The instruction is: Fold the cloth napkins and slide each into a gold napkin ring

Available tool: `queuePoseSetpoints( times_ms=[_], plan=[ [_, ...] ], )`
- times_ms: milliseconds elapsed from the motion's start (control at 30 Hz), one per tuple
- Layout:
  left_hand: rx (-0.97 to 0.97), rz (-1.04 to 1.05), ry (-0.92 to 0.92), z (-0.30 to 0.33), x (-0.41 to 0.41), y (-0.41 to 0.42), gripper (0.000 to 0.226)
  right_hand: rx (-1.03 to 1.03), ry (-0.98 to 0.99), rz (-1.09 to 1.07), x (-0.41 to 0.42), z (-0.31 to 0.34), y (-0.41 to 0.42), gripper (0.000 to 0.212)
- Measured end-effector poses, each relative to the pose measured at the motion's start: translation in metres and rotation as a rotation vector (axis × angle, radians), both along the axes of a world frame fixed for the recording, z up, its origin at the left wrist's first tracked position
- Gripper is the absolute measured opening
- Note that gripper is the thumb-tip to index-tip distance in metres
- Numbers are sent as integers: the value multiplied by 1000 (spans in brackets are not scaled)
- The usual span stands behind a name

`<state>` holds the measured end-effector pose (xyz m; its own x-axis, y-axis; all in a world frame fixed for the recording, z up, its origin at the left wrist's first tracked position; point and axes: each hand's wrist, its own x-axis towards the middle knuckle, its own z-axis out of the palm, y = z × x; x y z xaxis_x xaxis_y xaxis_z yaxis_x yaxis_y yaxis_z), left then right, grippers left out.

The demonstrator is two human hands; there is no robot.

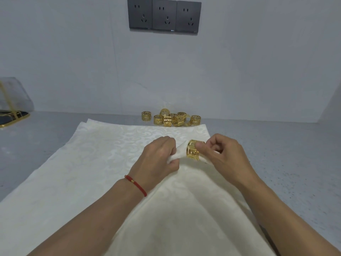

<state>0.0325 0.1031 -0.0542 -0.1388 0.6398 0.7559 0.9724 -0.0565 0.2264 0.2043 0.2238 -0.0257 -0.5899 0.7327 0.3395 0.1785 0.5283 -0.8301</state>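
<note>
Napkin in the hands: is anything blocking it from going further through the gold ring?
Nothing visible does. The left hand grips the bunched napkin, whose tip already sits inside the gold ring pinched by the right hand. The spare rings lie apart, near the wall.

Soft, even light, faint shadows; wide-angle bending at edges.

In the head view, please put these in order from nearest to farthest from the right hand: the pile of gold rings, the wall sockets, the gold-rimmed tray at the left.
From the right hand:
1. Pile of gold rings, on the table just beyond the hands.
2. Gold-rimmed tray, at the far left edge of the table.
3. Wall sockets, high on the wall behind.
</note>
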Motion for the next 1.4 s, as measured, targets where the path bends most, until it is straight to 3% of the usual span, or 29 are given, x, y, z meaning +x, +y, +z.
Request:
queuePoseSetpoints(
  times_ms=[167,267,467,667,1000,1133,1267,1400],
  plan=[
    [19,19,16,1,-1,1,31,-258,58,154,8,4,-3,15],
    [13,14,27,2,0,1,31,-344,46,188,11,3,1,28],
    [-29,-46,193,8,6,-2,27,-386,73,108,10,-3,6,9],
    [-77,-110,296,6,5,-2,28,-431,-38,128,12,-6,8,5],
    [-81,-156,228,5,3,-4,27,-451,-45,168,12,-6,8,8],
    [-82,-171,190,5,2,-5,23,-360,-13,179,10,-8,4,7],
    [-125,-149,-14,5,1,-7,28,-238,-20,131,5,-12,-1,19],
    [-237,-146,-267,15,8,-12,57,-94,-72,75,2,-13,-3,13]
  ],
)
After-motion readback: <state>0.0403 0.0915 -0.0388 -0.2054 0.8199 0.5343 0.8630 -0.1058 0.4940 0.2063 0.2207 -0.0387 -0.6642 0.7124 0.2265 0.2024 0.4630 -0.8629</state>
